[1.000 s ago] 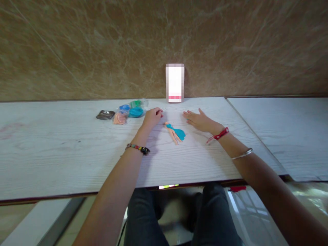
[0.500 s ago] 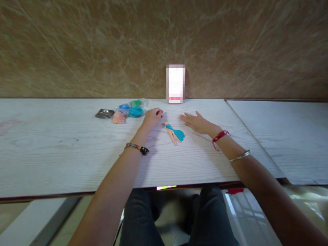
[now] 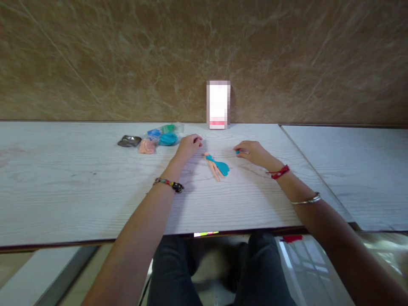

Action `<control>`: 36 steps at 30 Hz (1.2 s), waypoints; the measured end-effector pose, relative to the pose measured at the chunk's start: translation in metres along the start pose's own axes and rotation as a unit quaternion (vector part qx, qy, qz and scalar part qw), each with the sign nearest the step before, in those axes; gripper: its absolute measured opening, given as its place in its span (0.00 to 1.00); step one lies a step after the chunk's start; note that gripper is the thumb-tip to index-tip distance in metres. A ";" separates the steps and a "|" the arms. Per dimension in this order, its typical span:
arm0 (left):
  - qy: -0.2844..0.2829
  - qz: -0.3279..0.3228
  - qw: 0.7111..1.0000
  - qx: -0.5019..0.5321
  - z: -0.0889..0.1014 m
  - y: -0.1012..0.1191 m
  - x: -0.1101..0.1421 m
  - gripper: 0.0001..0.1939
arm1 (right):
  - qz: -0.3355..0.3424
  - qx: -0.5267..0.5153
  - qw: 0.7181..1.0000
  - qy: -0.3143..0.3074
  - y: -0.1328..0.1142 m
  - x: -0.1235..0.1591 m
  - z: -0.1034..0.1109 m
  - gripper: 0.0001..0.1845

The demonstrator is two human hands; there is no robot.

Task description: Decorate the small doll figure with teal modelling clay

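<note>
Between my hands, a flat clay figure (image 3: 220, 167) lies on the white table, with peach limbs and a teal dress that flares to the right. My right hand (image 3: 251, 152) is up and to the right of it, fingers pinched on a small teal piece of clay (image 3: 237, 151). At the figure's upper left, my left hand (image 3: 190, 145) rests with its fingers curled in; whether anything is inside them is hidden. The bag of teal clay (image 3: 168, 139) lies just left of that hand.
More clay bags lie at the left: peach (image 3: 147, 146), blue (image 3: 153, 133), green (image 3: 168, 128) and a dark packet (image 3: 129, 141). A blurred-out phone-shaped screen (image 3: 218, 104) leans on the marbled wall (image 3: 127, 63). The table's front edge runs above my knees.
My right hand has gone from flat and spread to a pinch, slightly farther right, and now a teal clay piece shows in its fingers. My left hand and the figure stay put.
</note>
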State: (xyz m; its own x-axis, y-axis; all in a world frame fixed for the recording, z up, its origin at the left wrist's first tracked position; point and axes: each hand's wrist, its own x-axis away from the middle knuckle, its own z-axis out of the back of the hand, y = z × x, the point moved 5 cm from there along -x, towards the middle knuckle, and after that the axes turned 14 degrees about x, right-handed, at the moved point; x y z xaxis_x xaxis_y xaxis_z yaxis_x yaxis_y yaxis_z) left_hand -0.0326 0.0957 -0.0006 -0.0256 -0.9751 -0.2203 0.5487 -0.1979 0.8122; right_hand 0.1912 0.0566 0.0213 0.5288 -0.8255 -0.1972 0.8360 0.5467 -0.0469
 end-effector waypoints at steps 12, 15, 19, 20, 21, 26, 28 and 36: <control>-0.086 -0.069 0.989 0.098 -0.025 0.069 0.028 0.14 | -0.054 -0.077 0.979 0.183 -0.023 0.003 0.022 0.13; -0.094 -0.056 0.982 0.154 -0.026 0.076 0.032 0.15 | -0.058 -0.051 0.976 0.206 -0.023 0.004 0.026 0.14; -0.051 -0.033 0.991 0.123 -0.021 0.068 0.029 0.17 | -0.038 -0.003 0.990 0.134 -0.021 -0.002 0.016 0.14; -0.031 -0.022 0.994 0.101 -0.018 0.063 0.027 0.17 | -0.027 0.004 0.994 0.108 -0.020 -0.004 0.011 0.14; -0.008 -0.015 0.997 0.080 -0.014 0.058 0.025 0.17 | -0.015 0.009 0.996 0.085 -0.019 -0.006 0.006 0.14; 0.077 -0.030 0.996 -0.017 0.002 0.029 0.013 0.16 | 0.006 0.032 0.999 0.029 -0.013 -0.012 -0.013 0.14; 0.080 -0.018 0.996 -0.042 0.005 0.017 0.009 0.16 | 0.006 0.064 0.998 0.022 -0.012 -0.012 -0.016 0.13; 0.073 0.007 0.995 -0.067 0.008 0.003 0.003 0.16 | 0.062 0.141 0.988 0.025 -0.022 -0.001 -0.010 0.13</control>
State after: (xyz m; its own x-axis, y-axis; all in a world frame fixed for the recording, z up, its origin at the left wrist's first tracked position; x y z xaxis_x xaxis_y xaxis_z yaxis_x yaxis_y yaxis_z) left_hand -0.0376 0.0916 0.0051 0.0993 -0.9506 -0.2942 0.6556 -0.1599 0.7380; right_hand 0.1708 0.0471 0.0125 0.6277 -0.7431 -0.2320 0.7765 0.5768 0.2537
